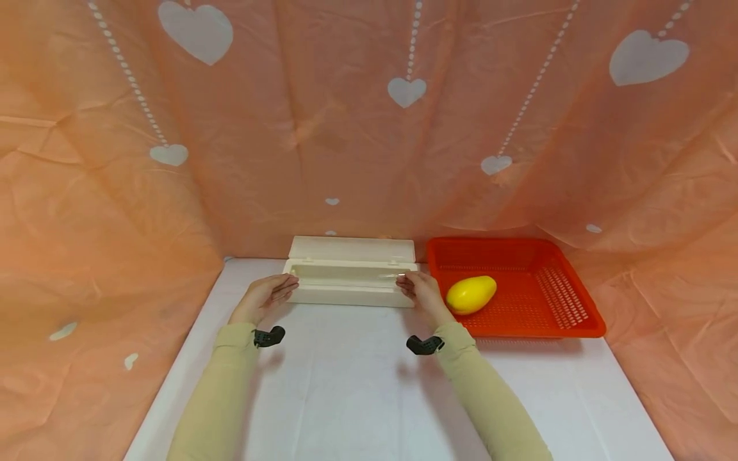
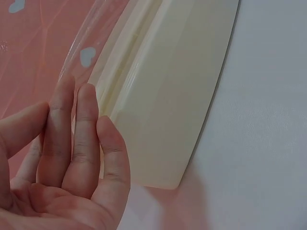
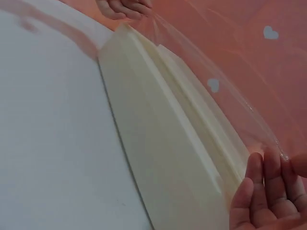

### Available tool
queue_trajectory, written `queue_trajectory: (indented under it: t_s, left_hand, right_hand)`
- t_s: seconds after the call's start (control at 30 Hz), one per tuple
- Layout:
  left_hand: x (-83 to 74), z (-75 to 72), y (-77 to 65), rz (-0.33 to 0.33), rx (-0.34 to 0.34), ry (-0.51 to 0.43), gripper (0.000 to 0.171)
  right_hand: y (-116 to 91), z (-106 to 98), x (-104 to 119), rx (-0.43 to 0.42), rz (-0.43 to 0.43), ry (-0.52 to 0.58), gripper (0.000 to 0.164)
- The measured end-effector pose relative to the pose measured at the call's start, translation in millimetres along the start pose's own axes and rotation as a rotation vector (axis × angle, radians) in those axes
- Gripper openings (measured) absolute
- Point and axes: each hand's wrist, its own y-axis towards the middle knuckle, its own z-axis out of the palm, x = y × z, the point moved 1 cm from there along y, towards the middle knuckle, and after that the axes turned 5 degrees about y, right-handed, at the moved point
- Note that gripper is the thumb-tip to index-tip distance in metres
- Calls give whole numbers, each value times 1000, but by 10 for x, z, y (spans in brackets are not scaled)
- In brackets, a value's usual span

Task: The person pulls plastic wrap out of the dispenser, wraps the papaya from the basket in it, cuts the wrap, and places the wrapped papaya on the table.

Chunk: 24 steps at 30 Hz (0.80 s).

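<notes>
A cream-coloured cling film dispenser (image 1: 350,296) lies lengthwise at the back of the table, its lid (image 1: 352,248) raised. Clear cling film (image 3: 247,108) stretches between the two hands above the box. At the box's left end, the left hand (image 1: 267,297) pinches one corner of the film between thumb and forefinger. The right hand (image 1: 426,297) pinches the other corner at the right end, thumb against forefinger. In the left wrist view, the other fingers of the left hand (image 2: 72,158) are spread beside the box. The roll inside is hard to make out.
A red plastic basket (image 1: 519,331) stands right of the dispenser, close to the right hand. In it lies a yellow fruit (image 1: 471,294), papaya-like in shape. An orange curtain (image 1: 357,141) with white hearts hangs behind the white tabletop (image 1: 346,384).
</notes>
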Motion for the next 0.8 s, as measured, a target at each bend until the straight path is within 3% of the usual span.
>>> queue_trajectory:
  t_s: [0.1,0.23,0.4,0.7,0.8]
  left_hand:
    - [7,18,6,13,1,32,46]
    - [6,32,24,13,-4,2,46]
    - [-12,43,31,22,-18,-21,45]
    - [-89,47,16,43,-23,-32,44]
    - [-137,48,-2,52,-25,-51,36]
  right_hand:
    - [55,-30,13,-9,-12,-22,28]
    - [112,-34,26,-14,-23,-11,23]
    - [141,-24,61,2,-24,24,26]
    - [154,-38,138,21,-19,-10,30]
    - [156,-38,173,26,-27,-22,29]
